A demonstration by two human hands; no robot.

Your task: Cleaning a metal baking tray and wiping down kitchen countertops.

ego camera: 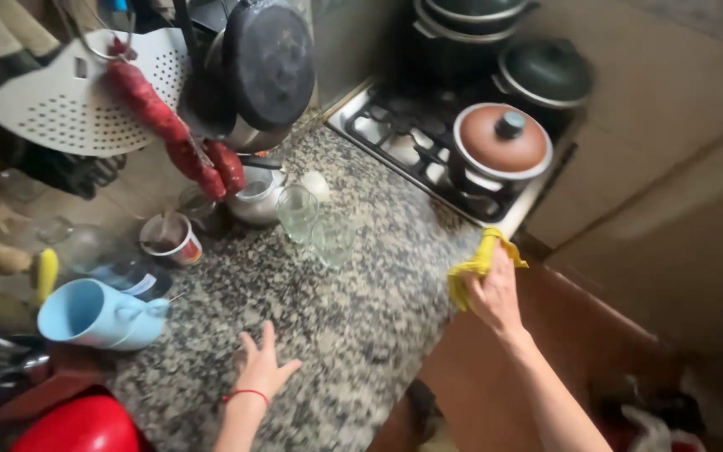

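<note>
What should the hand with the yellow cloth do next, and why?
Probably bring the yellow cloth back onto the granite counter: the right hand grips it just past the counter's edge beside the stove, while the left hand rests flat on the counter.

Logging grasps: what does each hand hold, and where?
Right hand grips a crumpled yellow cloth around its middle; left hand rests flat, empty, on the speckled granite counter.

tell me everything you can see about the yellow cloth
The yellow cloth is a soft, crumpled rag, bunched up and gripped in the right hand. It sits at the edge of the speckled granite counter, just in front of the stove. One end sticks up above the fingers; its full shape is hidden by the grip and blur.
</note>
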